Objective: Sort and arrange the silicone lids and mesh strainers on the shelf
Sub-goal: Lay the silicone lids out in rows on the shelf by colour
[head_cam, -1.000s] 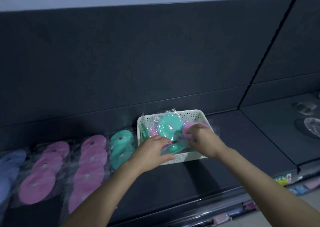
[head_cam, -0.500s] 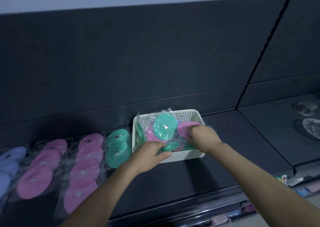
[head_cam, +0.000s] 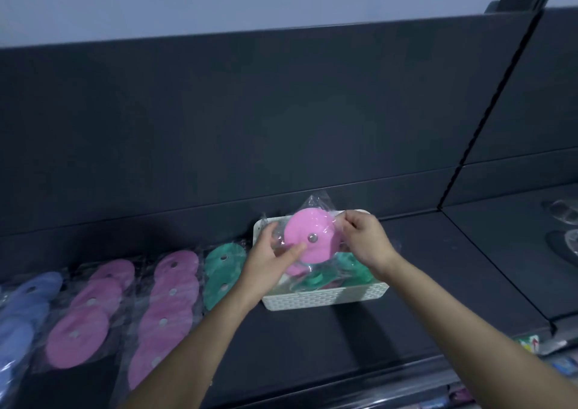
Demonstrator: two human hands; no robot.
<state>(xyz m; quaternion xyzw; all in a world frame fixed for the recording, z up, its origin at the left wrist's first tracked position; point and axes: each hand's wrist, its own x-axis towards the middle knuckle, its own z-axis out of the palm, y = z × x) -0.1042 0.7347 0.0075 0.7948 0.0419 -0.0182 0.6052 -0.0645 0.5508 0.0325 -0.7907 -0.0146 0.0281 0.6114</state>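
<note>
A pink silicone lid (head_cam: 311, 236) in a clear plastic bag is held up above the white basket (head_cam: 325, 297). My left hand (head_cam: 269, 258) grips its lower left edge, thumb on the front. My right hand (head_cam: 366, 241) pinches the bag at its upper right edge. Green and pink bagged lids (head_cam: 350, 271) still lie in the basket. Laid out on the shelf to the left are rows of bagged lids: green (head_cam: 222, 271), pink (head_cam: 170, 308), pink (head_cam: 90, 311) and blue (head_cam: 22, 308).
The dark shelf (head_cam: 344, 340) has bare surface in front and to the right of the basket. A divider line separates the neighbouring shelf on the right, where clear round items (head_cam: 563, 211) lie. Packaged goods (head_cam: 531, 344) show below the shelf's front edge.
Both hands were down in the basket among the lids. They have since lifted a pink bagged lid out and hold it up facing me. The camera moved closer.
</note>
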